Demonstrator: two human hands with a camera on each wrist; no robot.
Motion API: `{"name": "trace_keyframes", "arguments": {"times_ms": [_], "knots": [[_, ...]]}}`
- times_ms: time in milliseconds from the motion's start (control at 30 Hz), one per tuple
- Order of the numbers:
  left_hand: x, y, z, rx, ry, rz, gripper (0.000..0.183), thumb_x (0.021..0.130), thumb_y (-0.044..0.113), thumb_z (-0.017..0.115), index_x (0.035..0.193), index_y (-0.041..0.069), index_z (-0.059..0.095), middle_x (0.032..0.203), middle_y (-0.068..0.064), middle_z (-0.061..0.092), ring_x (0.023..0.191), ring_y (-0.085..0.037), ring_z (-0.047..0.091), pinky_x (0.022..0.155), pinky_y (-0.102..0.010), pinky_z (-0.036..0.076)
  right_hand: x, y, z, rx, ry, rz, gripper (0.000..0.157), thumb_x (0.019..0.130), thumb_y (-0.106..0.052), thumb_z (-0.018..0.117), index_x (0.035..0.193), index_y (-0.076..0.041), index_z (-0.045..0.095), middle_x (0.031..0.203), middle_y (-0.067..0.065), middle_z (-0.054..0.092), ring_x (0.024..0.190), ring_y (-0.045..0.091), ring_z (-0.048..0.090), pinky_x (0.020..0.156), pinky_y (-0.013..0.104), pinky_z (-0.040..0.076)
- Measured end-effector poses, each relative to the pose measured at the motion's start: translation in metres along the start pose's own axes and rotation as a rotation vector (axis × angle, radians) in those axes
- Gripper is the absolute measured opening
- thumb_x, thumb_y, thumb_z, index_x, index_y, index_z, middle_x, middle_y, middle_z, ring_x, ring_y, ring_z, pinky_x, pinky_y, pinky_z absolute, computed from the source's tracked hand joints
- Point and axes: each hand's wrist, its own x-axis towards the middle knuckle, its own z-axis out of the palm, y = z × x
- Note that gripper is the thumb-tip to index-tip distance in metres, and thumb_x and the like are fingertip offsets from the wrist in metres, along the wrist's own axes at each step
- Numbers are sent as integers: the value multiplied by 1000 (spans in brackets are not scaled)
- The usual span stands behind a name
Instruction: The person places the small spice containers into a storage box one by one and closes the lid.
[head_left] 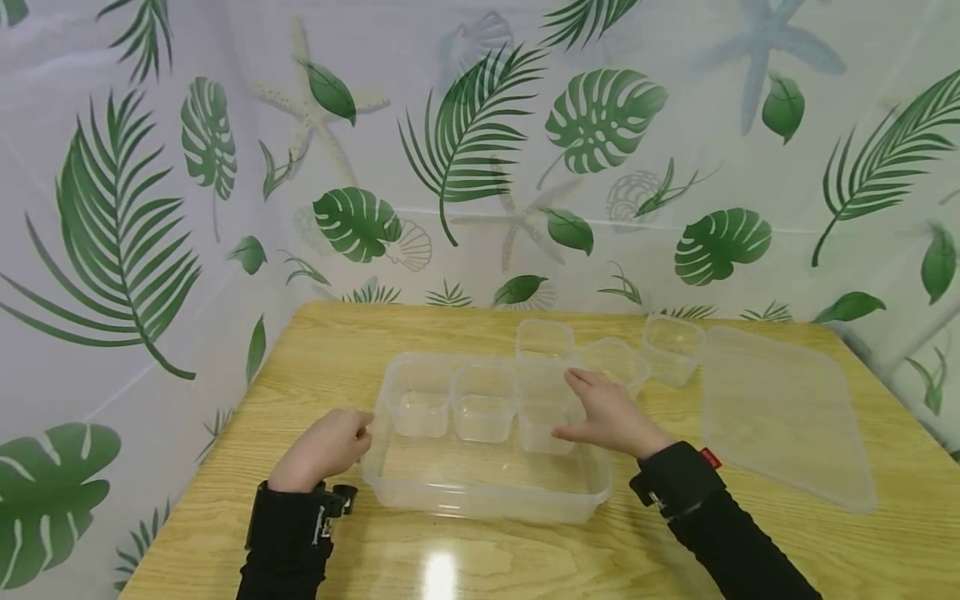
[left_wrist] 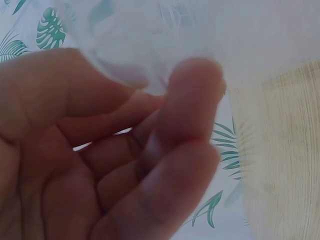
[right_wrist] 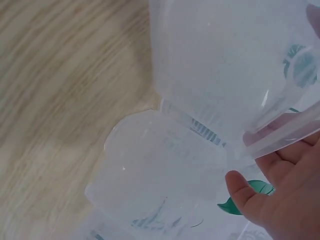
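A large clear plastic container (head_left: 480,500) sits on the wooden table in the head view. Two small clear plastic boxes, a left one (head_left: 423,417) and a middle one (head_left: 483,421), stand side by side along its far wall. A third small box (head_left: 542,417) is at the right end of that row. My left hand (head_left: 330,446) pinches the large container's left rim, fingers curled. My right hand (head_left: 611,412) holds the third small box from its right, thumb in front, fingers toward the back. Clear plastic overlaps these fingers (right_wrist: 285,165) in the right wrist view.
Behind the large container lie more small boxes: one upright (head_left: 545,337), one tilted (head_left: 618,362) and one farther right (head_left: 675,350). A flat translucent lid (head_left: 780,417) lies on the table's right side. A leaf-printed cloth (head_left: 465,167) covers the wall behind.
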Motion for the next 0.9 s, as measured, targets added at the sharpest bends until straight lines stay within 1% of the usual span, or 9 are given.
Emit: {"name": "trace_keyframes", "arguments": {"times_ms": [167,233,333,433,600,667,733,800,900], "knots": [[-1,0,-2,-11,3,-5,13,87,0,45,89,0,57,56,-2,40,48,-12,36,46,-24,27,5,5,1,62,13,-10,82,71,-34,72,128,13,36,128,29,38,116,42,35,92,49,30],[-1,0,-2,-14,0,-10,18,87,0,45,98,-3,59,58,-2,42,48,-12,35,46,-24,27,6,6,2,87,18,-5,83,71,-33,73,129,13,36,129,28,37,117,42,34,93,49,30],[-2,0,-2,-25,-10,-27,29,87,1,45,113,-7,54,63,-2,48,50,-12,39,46,-25,28,7,8,3,144,25,12,82,71,-31,73,130,11,35,131,28,35,118,42,32,93,48,29],[-1,2,-2,-31,-18,-42,32,87,1,45,118,-8,51,70,-5,53,52,-12,44,46,-25,30,5,9,5,213,34,32,81,72,-28,73,131,11,34,132,27,32,120,42,29,94,49,29],[4,6,-4,-49,-14,-26,32,86,-1,45,116,-9,52,82,-11,57,52,-13,45,46,-26,30,3,13,4,292,46,63,78,73,-23,73,130,12,33,133,27,30,121,42,26,94,50,27],[6,6,-4,-60,-15,-22,32,87,0,45,117,-10,52,83,-11,58,52,-13,44,46,-25,30,3,15,4,298,54,61,77,73,-24,72,130,12,34,133,27,31,121,43,26,93,51,28],[6,5,-4,-80,-19,-26,33,88,1,45,118,-10,51,83,-10,59,50,-13,43,45,-25,30,3,17,5,293,64,39,79,73,-30,72,129,12,35,132,27,32,120,43,27,92,52,28],[5,1,-4,-103,-26,-9,27,88,2,45,110,-9,56,77,-7,57,50,-13,42,45,-24,30,3,18,9,285,89,-2,80,73,-36,70,127,13,38,130,27,35,118,44,29,91,54,29],[1,-7,-4,-142,-54,51,16,89,3,44,87,-4,59,72,-4,55,51,-13,43,46,-24,31,3,22,20,296,129,-66,79,75,-42,67,127,11,40,130,24,36,119,42,30,90,54,29]]}}
